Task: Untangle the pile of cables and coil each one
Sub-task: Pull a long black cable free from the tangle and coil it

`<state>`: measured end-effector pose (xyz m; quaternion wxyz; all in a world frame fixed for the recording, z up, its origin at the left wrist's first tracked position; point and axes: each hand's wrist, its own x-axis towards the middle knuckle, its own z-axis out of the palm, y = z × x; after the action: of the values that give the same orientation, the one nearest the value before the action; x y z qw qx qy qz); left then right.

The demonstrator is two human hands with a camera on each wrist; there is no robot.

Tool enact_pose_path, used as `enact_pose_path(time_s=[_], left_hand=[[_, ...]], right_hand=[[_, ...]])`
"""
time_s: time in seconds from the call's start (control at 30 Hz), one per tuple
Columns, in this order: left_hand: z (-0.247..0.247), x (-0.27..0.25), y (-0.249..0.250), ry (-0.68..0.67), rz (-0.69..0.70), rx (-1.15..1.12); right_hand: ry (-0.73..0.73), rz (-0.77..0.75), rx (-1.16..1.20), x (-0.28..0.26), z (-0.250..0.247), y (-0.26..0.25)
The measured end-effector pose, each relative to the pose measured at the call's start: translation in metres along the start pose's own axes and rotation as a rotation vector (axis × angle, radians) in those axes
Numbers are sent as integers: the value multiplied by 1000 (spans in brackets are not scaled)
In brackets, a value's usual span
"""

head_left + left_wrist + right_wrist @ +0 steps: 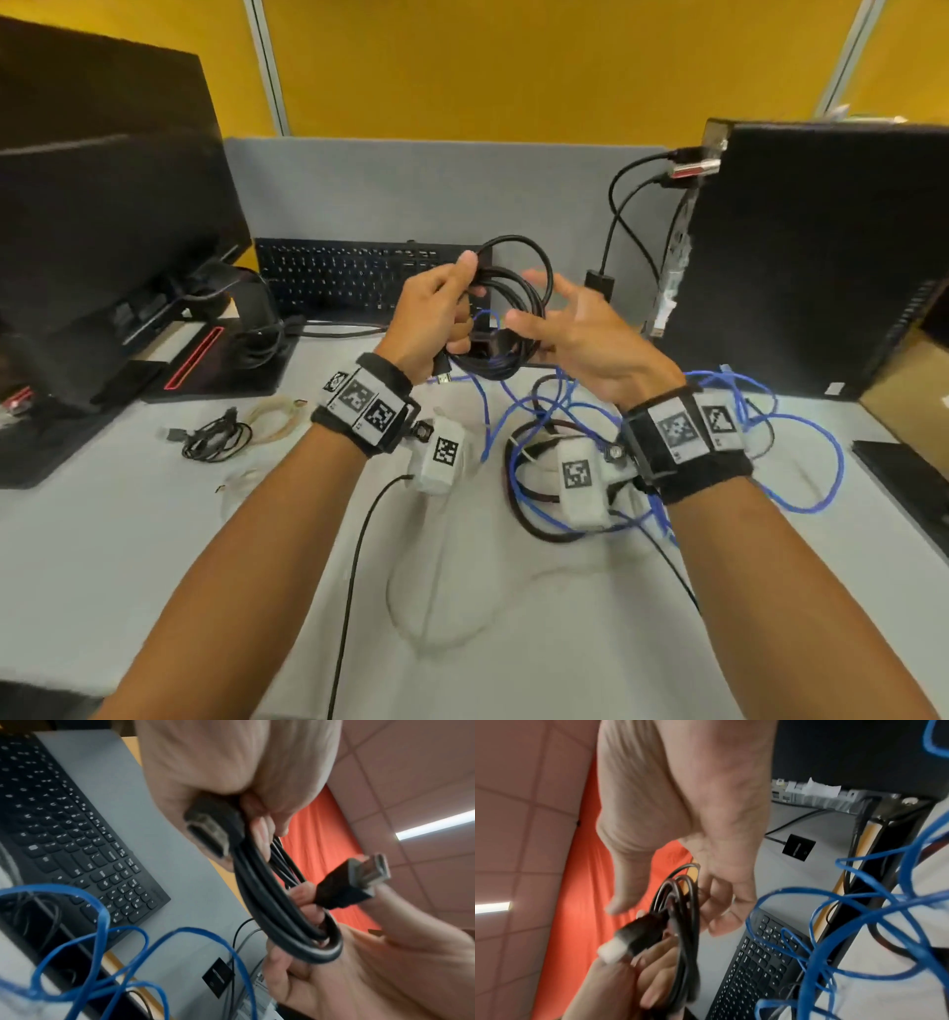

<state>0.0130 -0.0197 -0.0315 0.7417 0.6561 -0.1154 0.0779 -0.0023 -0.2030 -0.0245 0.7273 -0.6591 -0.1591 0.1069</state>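
A thick black cable (518, 308), wound into loops, is gripped above the grey surface (215, 539) by the left hand (436, 318) as the spread right hand (580, 329) steadies it; the blue cable tangle (801, 462) remains uncoiled.

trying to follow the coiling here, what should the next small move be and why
Probably set the black cable coil down beside the small coiled cables at the left. Its loops look gathered in the left hand, both plugs free, and the right hand is open. The blue cable lies tangled.
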Motion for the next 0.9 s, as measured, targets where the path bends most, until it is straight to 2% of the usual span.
enact_pose_path(time_s=[0.1, 0.2, 0.3, 0.4, 0.5, 0.63, 0.73, 0.8, 0.9], left_hand=[[-5, 17, -10, 28, 74, 72], [-9, 35, -19, 43, 107, 91], [-19, 52, -16, 67, 147, 132], [-25, 64, -14, 106, 225, 184], [-30, 71, -16, 234, 266, 153], [-57, 74, -13, 497, 279, -68], [-69, 70, -7, 629, 199, -293], [-68, 69, -2, 663, 116, -476], [-60, 68, 1, 576, 9, -801]], right_hand=[[72, -1, -63, 20, 10, 9], [197, -5, -342, 44, 13, 13], [182, -60, -540, 55, 11, 13], [202, -103, -638, 63, 8, 10], [288, -136, -662, 70, 6, 6], [247, -186, -645, 68, 5, 2], [189, -198, -599, 66, 0, -3], [209, -220, -555, 68, 1, -3], [264, -266, -474, 71, 9, 3]])
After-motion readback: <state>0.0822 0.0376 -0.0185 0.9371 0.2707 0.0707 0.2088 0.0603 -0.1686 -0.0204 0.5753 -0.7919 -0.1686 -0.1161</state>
